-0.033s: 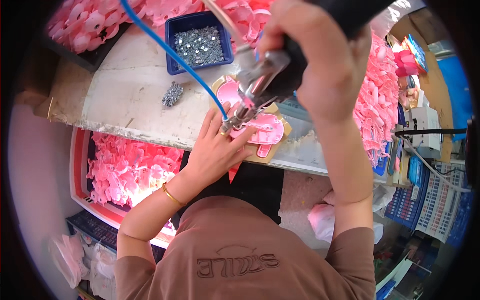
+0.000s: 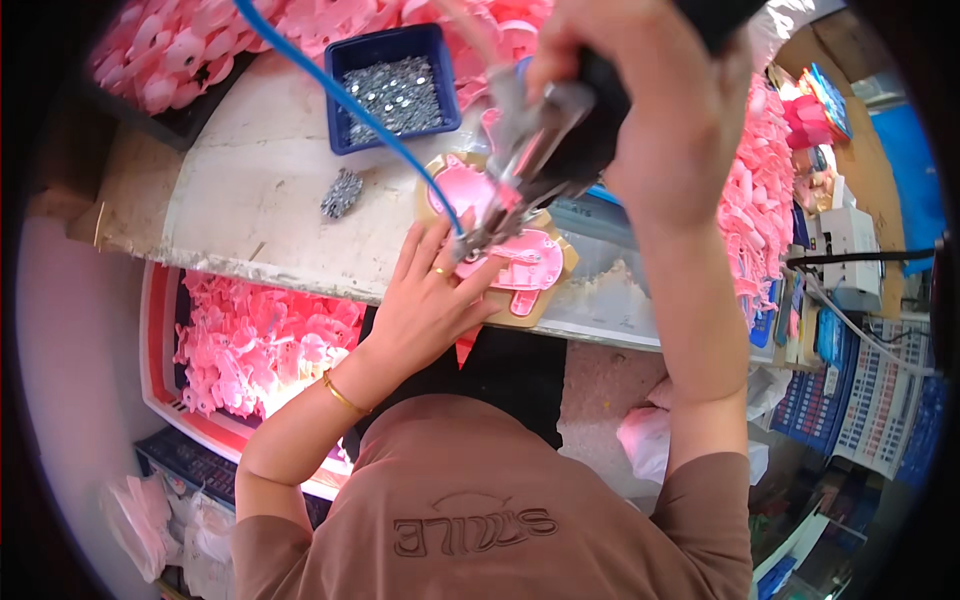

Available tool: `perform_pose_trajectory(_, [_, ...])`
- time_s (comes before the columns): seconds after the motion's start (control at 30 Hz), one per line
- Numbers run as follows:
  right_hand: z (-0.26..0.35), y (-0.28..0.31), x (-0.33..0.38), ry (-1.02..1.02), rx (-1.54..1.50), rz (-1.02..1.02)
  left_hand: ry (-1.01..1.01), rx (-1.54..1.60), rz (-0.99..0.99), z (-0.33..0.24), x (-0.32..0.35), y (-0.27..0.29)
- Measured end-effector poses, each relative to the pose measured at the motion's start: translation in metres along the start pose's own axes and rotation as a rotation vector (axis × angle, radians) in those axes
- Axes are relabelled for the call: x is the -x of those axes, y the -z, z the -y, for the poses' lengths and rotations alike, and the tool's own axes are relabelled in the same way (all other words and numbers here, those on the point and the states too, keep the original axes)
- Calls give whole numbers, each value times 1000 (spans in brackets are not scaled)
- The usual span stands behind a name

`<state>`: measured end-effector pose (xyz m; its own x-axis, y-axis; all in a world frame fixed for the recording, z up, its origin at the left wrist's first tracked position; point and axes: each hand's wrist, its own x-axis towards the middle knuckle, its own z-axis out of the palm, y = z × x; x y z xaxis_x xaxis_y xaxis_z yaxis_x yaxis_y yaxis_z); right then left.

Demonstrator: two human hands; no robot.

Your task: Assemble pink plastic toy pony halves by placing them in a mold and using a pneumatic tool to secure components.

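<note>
Nothing has visibly shifted since the earlier frame: both hands and the tool sit where they were.

The left hand [image 2: 432, 300] lies flat, fingers spread, its fingertips pressing down on a glossy pink plastic part [image 2: 520, 262] with rounded lobes. That part rests in a tan, cardboard-coloured jig [image 2: 553, 282] at the near edge of the workbench [image 2: 250, 190], whose pale top looks rough and scuffed. A thin gold ring and a slim gold bangle show on that hand and wrist.

The right hand [image 2: 650, 110] is wrapped tight around the dark grip of a powered screwdriver [image 2: 545, 150]. Its body is bare grey metal, angular and shiny, tapering down to a narrow tip that meets the pink part just beside the left fingertips. A smooth blue hose [image 2: 350, 100] curves from the top of the view down to the tool's nose.

Behind the jig stands a square blue plastic tray [image 2: 345, 60] filled with small silvery screws [image 2: 398, 95], and a little loose heap of the same screws [image 2: 342, 192] lies on the bench near it. Heaps of similar pink plastic parts [image 2: 770, 180] crowd the far and right sides of the bench. Below the bench edge, a red-rimmed bin [image 2: 160, 330] holds more of them, tangled and glossy.
</note>
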<state>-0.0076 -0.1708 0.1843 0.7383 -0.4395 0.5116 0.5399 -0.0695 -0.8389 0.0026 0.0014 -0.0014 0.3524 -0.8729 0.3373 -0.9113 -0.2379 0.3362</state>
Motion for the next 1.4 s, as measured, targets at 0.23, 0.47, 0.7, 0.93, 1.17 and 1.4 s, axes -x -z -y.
perform_pose_trajectory(0.23, [37, 47, -83, 184, 312, 125, -53, 2, -39, -1, 0, 7])
perform_pose_trajectory(0.47, [5, 147, -104, -376, 576, 108, -10, 427, 36, 11, 10, 105])
perform_pose_trajectory(0.7, [-127, 219, -46, -292, 1697, -111, 785, -52, 436, 24, 113, 223])
perform_pose_trajectory(0.93, [-128, 228, -33, 90, 1372, -70, 550, -136, 272, 22, 90, 199])
perform_pose_trajectory(1.17, [-72, 187, 21, -175, 703, 165, 57, 252, 101, 0, -21, 105])
perform_pose_trajectory(1.4, [-48, 138, 53, -569, 301, 685, -178, 457, -94, -19, -62, 27])
